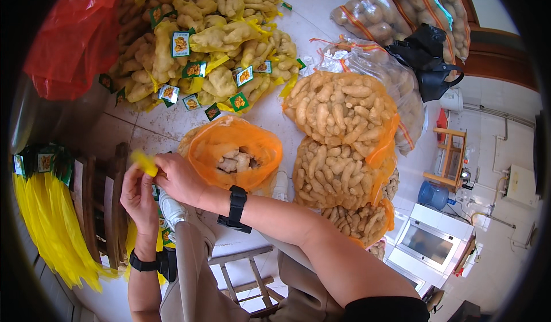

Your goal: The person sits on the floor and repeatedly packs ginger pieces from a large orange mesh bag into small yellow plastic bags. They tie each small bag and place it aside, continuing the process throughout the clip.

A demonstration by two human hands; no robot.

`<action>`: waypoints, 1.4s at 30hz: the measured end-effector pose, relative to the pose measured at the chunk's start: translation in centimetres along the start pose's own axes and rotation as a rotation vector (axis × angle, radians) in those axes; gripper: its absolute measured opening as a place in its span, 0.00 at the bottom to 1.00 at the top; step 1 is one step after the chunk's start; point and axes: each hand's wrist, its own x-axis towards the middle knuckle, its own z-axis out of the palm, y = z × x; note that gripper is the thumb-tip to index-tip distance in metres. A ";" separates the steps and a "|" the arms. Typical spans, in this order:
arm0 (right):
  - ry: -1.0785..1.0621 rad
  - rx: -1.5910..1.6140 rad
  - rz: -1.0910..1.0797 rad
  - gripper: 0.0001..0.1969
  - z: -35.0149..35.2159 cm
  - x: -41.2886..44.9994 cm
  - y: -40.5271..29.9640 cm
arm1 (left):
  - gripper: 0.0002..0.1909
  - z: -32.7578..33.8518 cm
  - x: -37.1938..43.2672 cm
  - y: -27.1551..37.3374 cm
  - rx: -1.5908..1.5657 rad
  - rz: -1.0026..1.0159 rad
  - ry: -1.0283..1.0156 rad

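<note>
My left hand [140,197] and my right hand [178,178] meet at the left, pinching the bunched end of a yellow mesh bag [146,163]. That end is slightly blurred, and the rest of the bag is hard to make out behind my hands. Just right of my hands, an orange mesh sack [206,150] stands on the floor with its mouth spread wide. Some pale ginger roots [236,160] lie inside it. Beyond is a large heap of yellow-netted ginger bags [215,42], many with green-edged picture labels. A black strap circles each wrist.
Flat yellow mesh bags [51,223] hang over a wooden chair [114,201] at left. Full orange sacks of tan roots [340,107] stand at right, before clear sacks of round brown tubers [370,12]. A red plastic bag [77,38] is upper left; a wooden stool frame [254,274] is beneath me.
</note>
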 end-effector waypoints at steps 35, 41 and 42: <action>-0.011 0.931 0.389 0.05 -1.4 2.0 -3.3 | 0.02 -0.3 2.2 5.9 -0.326 -0.065 0.016; -0.097 0.971 0.424 0.11 -2.4 4.2 -7.1 | 0.01 -0.2 2.9 7.0 -0.256 0.028 0.001; -0.142 0.816 0.382 0.11 -2.7 4.3 -7.2 | 0.01 0.0 3.2 6.9 -0.253 0.044 -0.006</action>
